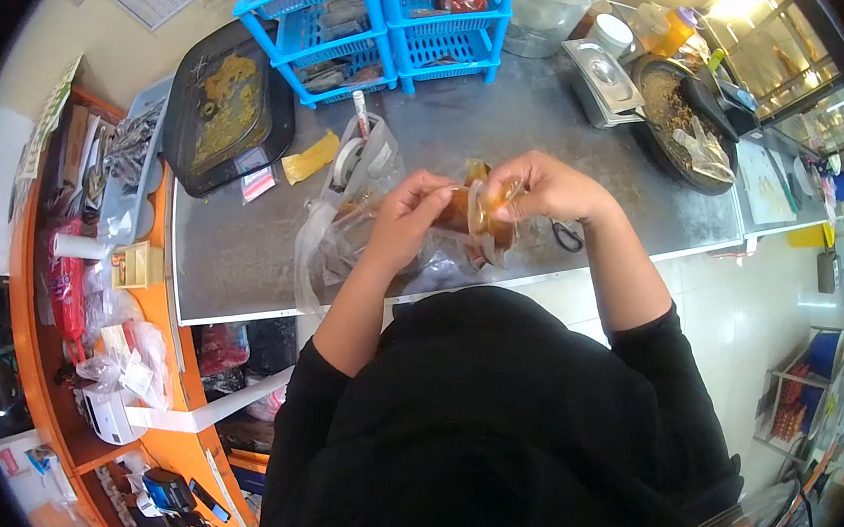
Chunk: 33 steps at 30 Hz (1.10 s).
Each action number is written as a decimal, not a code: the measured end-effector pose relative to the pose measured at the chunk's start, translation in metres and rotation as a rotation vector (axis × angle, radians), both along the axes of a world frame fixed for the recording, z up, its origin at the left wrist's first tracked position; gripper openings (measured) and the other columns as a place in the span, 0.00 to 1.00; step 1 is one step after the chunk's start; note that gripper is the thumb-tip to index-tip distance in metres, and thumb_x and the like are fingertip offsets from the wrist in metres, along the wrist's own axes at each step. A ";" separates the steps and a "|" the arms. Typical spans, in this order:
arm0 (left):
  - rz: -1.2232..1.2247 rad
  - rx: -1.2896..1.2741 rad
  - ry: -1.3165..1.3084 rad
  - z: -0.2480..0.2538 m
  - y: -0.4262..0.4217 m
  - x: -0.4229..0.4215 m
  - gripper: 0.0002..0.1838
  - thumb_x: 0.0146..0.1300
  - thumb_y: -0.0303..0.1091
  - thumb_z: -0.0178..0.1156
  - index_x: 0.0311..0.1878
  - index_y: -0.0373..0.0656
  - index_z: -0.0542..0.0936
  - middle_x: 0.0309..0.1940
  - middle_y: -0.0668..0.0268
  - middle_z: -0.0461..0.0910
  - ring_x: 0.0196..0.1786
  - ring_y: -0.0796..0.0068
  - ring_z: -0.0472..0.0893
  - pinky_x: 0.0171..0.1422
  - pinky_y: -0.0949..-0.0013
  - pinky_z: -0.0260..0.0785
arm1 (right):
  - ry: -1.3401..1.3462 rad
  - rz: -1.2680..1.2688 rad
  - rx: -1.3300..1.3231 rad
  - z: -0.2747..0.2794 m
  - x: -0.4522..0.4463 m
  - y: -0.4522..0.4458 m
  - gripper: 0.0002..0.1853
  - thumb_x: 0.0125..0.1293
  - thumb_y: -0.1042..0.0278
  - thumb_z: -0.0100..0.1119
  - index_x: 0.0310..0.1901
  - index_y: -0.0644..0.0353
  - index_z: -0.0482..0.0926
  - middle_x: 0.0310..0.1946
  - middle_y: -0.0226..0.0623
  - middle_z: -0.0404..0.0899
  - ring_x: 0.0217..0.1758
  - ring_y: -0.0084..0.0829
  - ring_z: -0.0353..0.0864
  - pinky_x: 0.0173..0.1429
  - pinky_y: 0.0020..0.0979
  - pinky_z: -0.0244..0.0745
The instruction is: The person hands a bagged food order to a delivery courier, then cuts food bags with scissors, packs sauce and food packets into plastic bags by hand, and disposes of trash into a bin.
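Near the front edge of the metal table, my left hand (pixel 412 216) pinches the left side of a small brown-orange packet (pixel 458 210). On its other side, my right hand (pixel 538 189) grips the packet near its top, fingers closed on the clear plastic. The packet looks like clear plastic with something brown inside; its exact contents cannot be made out. Left of my left hand lies a crumpled clear plastic bag (pixel 319 234) with a roll of tape (pixel 348 162) at it. Dark scissor handles (pixel 568 238) show beside my right wrist.
Blue basket racks (pixel 390 40) stand at the table's back. A black tray with yellow residue (pixel 227 105) is at the left, beside a yellow piece (pixel 311 159). Rightward are a metal container (pixel 605 79) and a round dark pan (pixel 665 112). Orange shelving (pixel 165 361) borders the left.
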State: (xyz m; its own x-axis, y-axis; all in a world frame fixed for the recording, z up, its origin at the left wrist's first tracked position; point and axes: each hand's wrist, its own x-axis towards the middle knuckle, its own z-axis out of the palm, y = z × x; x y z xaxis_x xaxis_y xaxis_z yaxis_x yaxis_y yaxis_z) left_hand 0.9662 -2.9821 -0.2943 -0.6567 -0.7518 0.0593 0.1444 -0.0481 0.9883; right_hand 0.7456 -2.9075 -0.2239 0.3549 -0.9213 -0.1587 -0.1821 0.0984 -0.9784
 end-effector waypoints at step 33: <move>0.237 0.395 0.264 -0.010 0.045 -0.029 0.18 0.74 0.39 0.45 0.60 0.39 0.68 0.54 0.61 0.75 0.53 0.69 0.78 0.55 0.67 0.74 | -0.046 -0.826 0.023 -0.020 0.060 0.018 0.17 0.60 0.51 0.65 0.29 0.60 0.82 0.17 0.31 0.78 0.17 0.23 0.75 0.21 0.28 0.70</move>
State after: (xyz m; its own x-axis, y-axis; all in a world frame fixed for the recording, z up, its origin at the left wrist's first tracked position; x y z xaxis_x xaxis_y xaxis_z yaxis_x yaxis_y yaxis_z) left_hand 0.9372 -2.9369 -0.3044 -0.4672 -0.8762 -0.1179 0.4381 -0.3453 0.8300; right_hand 0.8059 -2.8898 -0.2441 -0.4284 -0.8851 -0.1820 -0.0028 0.2027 -0.9792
